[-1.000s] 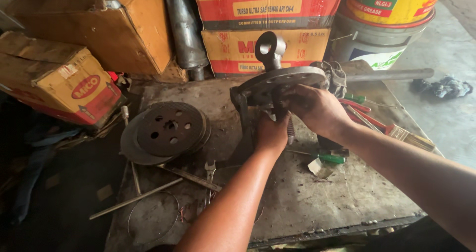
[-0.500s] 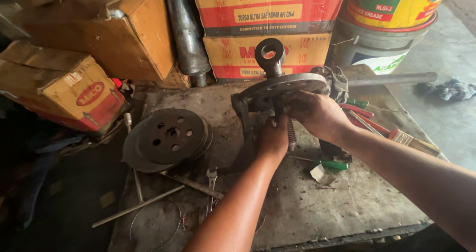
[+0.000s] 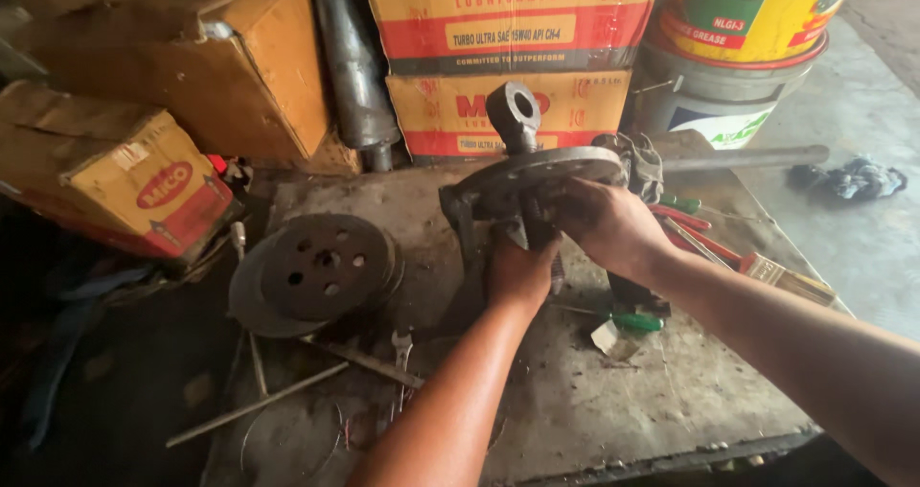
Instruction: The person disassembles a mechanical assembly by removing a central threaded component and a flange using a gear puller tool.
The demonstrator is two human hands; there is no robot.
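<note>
- Your left hand (image 3: 517, 271) reaches up under the metal assembly (image 3: 537, 185), its grip closed around the lower part of that piece; the fingers are hidden behind the metal.
- Your right hand (image 3: 604, 223) comes in from the right of the assembly, its grip wrapped over the edge of the round flange, fingers curled under the rim.
- The metal assembly is held up above the grimy table (image 3: 594, 401), with its flat round flange tilted and a short stem ending in a ring-shaped eye rising from the top.
- Just right of the assembly and lower, a green-handled screwdriver (image 3: 632, 322) lies on the table beside a small scrap of white paper (image 3: 606, 336).
- Below and left of the assembly, a small spanner (image 3: 401, 348) and a long thin rod (image 3: 254, 405) lie on the table.
- Left of the assembly, a dark perforated disc (image 3: 321, 266) rests flat on top of other round plates.
- Right of the assembly, red-handled tools (image 3: 700, 238) and a paintbrush (image 3: 786, 278) lie near the table's edge.
- Behind the assembly stand stacked cardboard boxes (image 3: 508, 56) with red and yellow bands, and a dark metal cylinder (image 3: 350, 65) leans left of them.
- Behind and right of the assembly sits a yellow bucket (image 3: 757, 12) on a grey one.
</note>
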